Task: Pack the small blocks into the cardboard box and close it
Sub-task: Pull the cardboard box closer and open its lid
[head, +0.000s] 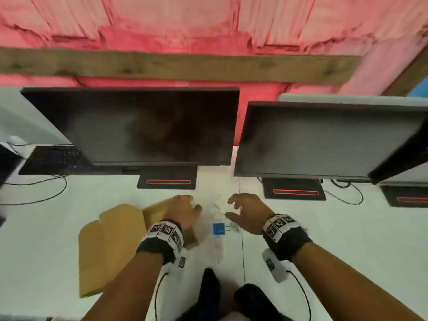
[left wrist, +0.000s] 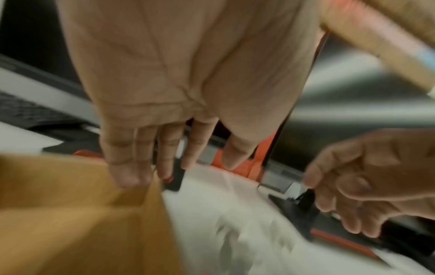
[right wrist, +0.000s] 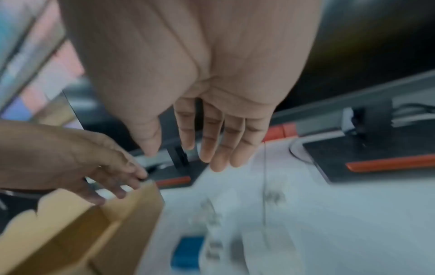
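On the worktop: a white worktop (head: 69, 228) fills the lower half of the head view, with both hands near its middle.
Box: the cardboard box (head: 111, 246) lies lower left of centre in the head view, open, its flap spread flat toward the left; in the left wrist view it fills the lower left (left wrist: 70, 214), and in the right wrist view it sits at lower left (right wrist: 82, 232).
Left hand: the left hand (head: 183, 213) is over the box's far right corner; in the left wrist view (left wrist: 164, 83) its fingers (left wrist: 128, 167) are fairly straight and touch the box's top edge, gripping nothing.
Right hand: the right hand (head: 247, 213) hovers just right of centre, fingers loosely spread and slack, holding nothing; the right wrist view (right wrist: 200, 74) shows the palm above the worktop, not touching it.
Blocks: a small blue block (head: 218, 229) lies on the worktop between the hands, just beside the box; in the right wrist view it shows at bottom centre (right wrist: 188, 253). Pale, blurred bits around it are too smeared to name.
Behind: two dark monitors (head: 139, 126) stand in the upper half, with a keyboard (head: 55, 158) at left.
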